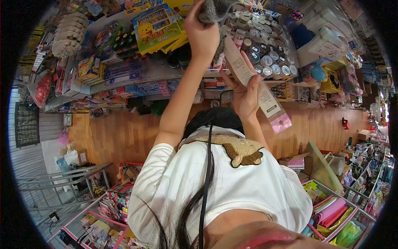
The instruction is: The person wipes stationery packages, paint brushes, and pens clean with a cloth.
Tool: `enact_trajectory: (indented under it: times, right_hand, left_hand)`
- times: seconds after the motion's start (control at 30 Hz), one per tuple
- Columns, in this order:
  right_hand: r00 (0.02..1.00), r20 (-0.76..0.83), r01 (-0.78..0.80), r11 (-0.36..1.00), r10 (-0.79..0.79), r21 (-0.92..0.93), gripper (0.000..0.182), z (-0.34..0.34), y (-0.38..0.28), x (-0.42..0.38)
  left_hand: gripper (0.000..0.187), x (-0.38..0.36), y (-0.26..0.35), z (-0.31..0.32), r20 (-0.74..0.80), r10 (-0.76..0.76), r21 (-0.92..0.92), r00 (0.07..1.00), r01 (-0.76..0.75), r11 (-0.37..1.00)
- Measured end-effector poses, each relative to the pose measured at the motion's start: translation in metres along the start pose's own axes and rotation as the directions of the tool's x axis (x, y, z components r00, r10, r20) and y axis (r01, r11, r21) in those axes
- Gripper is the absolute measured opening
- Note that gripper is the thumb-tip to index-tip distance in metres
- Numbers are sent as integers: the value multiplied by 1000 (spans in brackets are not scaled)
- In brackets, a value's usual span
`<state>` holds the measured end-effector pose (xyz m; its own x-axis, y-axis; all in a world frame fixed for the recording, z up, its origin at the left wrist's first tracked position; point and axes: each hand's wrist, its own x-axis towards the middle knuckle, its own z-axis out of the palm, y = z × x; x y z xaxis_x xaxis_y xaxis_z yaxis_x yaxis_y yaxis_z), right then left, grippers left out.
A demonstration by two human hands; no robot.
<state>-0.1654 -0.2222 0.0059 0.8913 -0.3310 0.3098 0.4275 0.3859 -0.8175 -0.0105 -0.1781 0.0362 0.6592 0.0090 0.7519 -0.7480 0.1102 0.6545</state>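
My left hand (202, 35) is raised over the display shelf, its fingers closed on a dark grey cloth (213, 11) that looks fuzzy. Part of the cloth is cut off by the top edge. Lower and to the right, my right hand (247, 96) grips a long, narrow flat package (269, 101) with printed text, a barcode label and a pink lower end. The package slants from upper left to lower right, thumb across its face. What is inside it cannot be made out. Behind it stand rows of small round clear-lidded jars (267, 62).
A yellow box with a cartoon chick (157, 29) lies on the shelf to the left, near stacked palette trays (69, 35). Clear plastic containers (327, 43) stand at the right. Behind me are bins of packets (110, 207) and a metal railing (62, 182).
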Motion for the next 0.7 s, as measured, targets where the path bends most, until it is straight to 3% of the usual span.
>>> enact_trajectory:
  times: [0.07,0.1,0.13,0.17,0.2,0.27,0.4,0.47,0.5,0.6,0.67,0.7]
  right_hand:
    - [998,-50,47,999,-48,-24,74,2,0,3]
    - [993,-81,87,996,-89,-25,72,2,1,5]
    - [985,-110,127,992,-129,-28,70,0,1,8]
    - [990,-113,84,996,-85,-12,66,-13,5,6]
    - [963,-263,52,997,-67,-63,72,-9,4,8]
    - [972,-225,50,996,-64,-68,74,-10,1,6]
    - [995,-38,87,993,-90,-81,68,-8,-6,-1]
    - [998,-11,63,988,-66,-140,71,1,-7,-5]
    - [996,-13,85,989,-87,-123,72,0,1,-3]
    - [991,-44,119,986,-125,-119,70,1,-1,2]
    - [988,-102,106,987,-119,-124,69,4,-4,5]
    - [988,-111,90,988,-104,-127,69,0,-3,4]
  left_hand:
    - [46,-2,15,-3,55,-137,-187,989,145,972]
    - [43,-14,27,1,57,-93,-159,994,101,982]
    - [43,-28,33,9,69,45,-29,997,-43,999]
    - [43,-42,55,10,145,54,51,988,-62,997]
    - [42,-46,62,10,175,66,80,982,-81,993]
    - [40,-47,60,8,190,101,90,977,-119,989]
    - [37,-3,3,-5,-30,91,0,995,-91,996]
    - [35,13,-11,-21,-77,-194,119,978,203,972]
    - [35,14,-3,-19,-103,-173,122,980,185,975]
    - [37,-21,14,-2,15,-9,-85,1000,11,996]
    - [46,-53,33,6,100,35,-39,994,-32,999]
    - [44,-58,47,5,67,63,-7,996,-63,998]
